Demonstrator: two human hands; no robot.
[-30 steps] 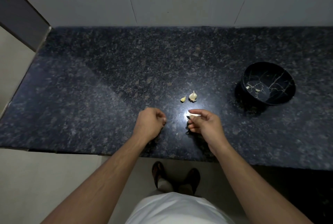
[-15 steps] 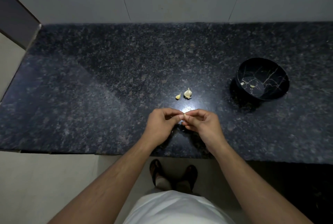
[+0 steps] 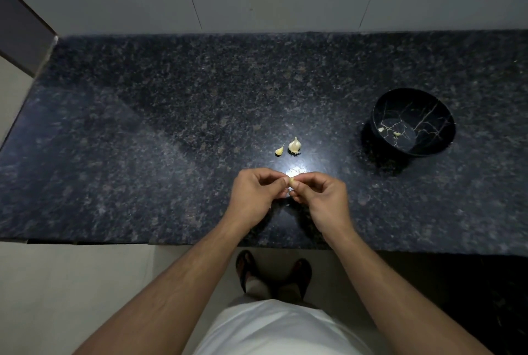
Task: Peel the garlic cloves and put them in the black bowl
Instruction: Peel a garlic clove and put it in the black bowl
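Both hands meet at frame centre, left hand (image 3: 254, 194) and right hand (image 3: 323, 197) fingers pinched on one garlic clove (image 3: 292, 181). The black bowl (image 3: 413, 123) sits right on the worktop (image 3: 143, 140), holding two cloves.

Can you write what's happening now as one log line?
both hands pinch garlic clove | two pieces on counter | two cloves in black bowl

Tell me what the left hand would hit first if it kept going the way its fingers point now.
The left hand points rightward at the garlic clove it pinches; straight beyond lie the fingertips of the right hand, gripping the same clove. Depth looks matched, though one view cannot confirm.
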